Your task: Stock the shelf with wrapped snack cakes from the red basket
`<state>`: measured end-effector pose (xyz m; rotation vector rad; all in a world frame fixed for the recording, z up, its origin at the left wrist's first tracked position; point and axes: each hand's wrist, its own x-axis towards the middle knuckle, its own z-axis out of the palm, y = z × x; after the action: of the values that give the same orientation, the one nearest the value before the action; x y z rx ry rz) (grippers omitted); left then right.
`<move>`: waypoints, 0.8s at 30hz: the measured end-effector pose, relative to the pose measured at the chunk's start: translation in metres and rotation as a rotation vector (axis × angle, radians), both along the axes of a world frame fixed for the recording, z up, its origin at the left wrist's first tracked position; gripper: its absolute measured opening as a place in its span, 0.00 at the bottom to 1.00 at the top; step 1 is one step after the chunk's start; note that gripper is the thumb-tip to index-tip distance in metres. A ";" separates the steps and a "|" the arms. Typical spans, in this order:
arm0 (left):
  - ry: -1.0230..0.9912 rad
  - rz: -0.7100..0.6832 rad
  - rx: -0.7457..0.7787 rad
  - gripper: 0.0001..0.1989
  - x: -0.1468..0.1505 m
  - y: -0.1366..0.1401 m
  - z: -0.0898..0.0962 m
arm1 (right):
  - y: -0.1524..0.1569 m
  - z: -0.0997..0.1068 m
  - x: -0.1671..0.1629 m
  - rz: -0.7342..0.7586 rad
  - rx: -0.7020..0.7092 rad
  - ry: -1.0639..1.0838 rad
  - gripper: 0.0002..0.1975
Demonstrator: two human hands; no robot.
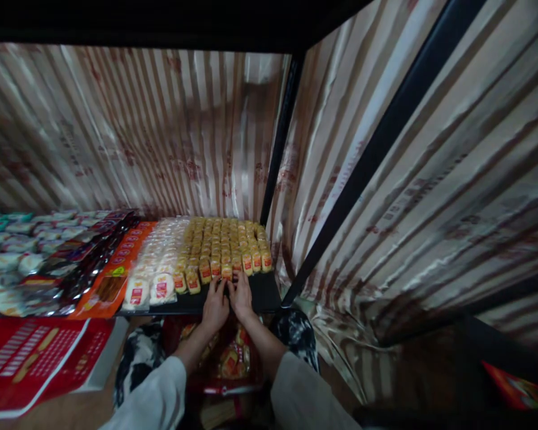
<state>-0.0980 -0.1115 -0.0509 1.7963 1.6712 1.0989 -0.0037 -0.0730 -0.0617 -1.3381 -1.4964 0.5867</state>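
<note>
Small yellow snack packets (224, 242) with red labels stand in tight rows on a black shelf (264, 292). My left hand (216, 309) and my right hand (241, 298) reach side by side to the front of these rows. Between their fingertips is one yellow snack packet (226, 272) at the front end of a row; the fingers of both hands close in on its sides. Just left of the yellow rows lie clear-wrapped white packets (163, 286), also lined up front to back.
A red basket (222, 391) holding more wrapped snacks sits between my knees. Further left on the shelf are an orange bag (110, 286), dark shiny packs (78, 263) and pale packets (9, 269). A red printed box (40, 364) stands below. Black posts (367, 161) and striped curtains surround the shelf.
</note>
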 end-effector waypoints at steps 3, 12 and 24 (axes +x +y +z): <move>0.017 -0.002 0.002 0.30 0.001 0.002 -0.006 | 0.000 -0.003 0.002 -0.026 0.041 -0.041 0.12; 0.122 0.027 0.038 0.30 0.004 0.001 -0.012 | -0.004 0.001 0.002 -0.060 -0.047 -0.108 0.09; 0.322 0.163 0.151 0.24 0.010 0.002 -0.032 | -0.005 0.000 0.001 -0.053 -0.025 -0.161 0.12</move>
<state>-0.0881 -0.1094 -0.0825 2.0503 1.9984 1.0708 -0.0025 -0.0784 -0.0617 -1.4684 -1.5822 0.4740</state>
